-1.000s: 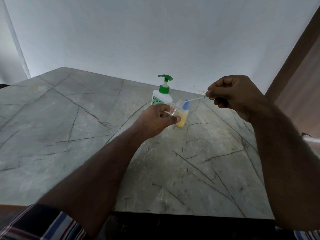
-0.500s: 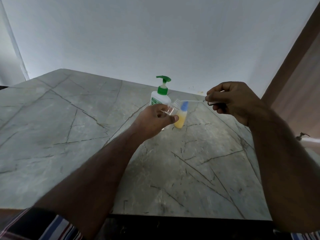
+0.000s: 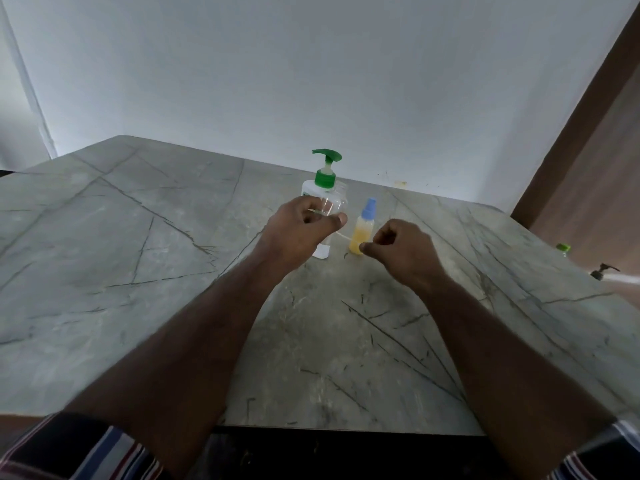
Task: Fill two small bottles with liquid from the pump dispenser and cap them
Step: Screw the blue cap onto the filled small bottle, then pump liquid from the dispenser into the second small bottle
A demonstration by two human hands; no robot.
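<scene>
My left hand [image 3: 304, 226] grips a small clear bottle [image 3: 333, 202], uncapped, upright and with no liquid visible in it. It is raised just in front of the white pump dispenser [image 3: 320, 251] with the green pump head [image 3: 327, 157]. To the right a second small bottle [image 3: 362, 233] stands on the table, holding yellow liquid under a blue cap. My right hand [image 3: 398, 251] is low beside that bottle, its fingers curled. A thin clear dip tube [image 3: 343, 236] runs left from its fingertips; the cap it belongs to is hidden in the hand.
The grey marble table [image 3: 138, 271] ends at a white wall behind the bottles. A brown panel [image 3: 588, 168] rises at the right. Past the table's right edge I see a green cap [image 3: 563, 248] and a dark pump head [image 3: 603, 270].
My right hand came down from beside the clear bottle's mouth to the table by the yellow bottle, bringing the tube with it. My left hand turned the clear bottle from tilted to upright.
</scene>
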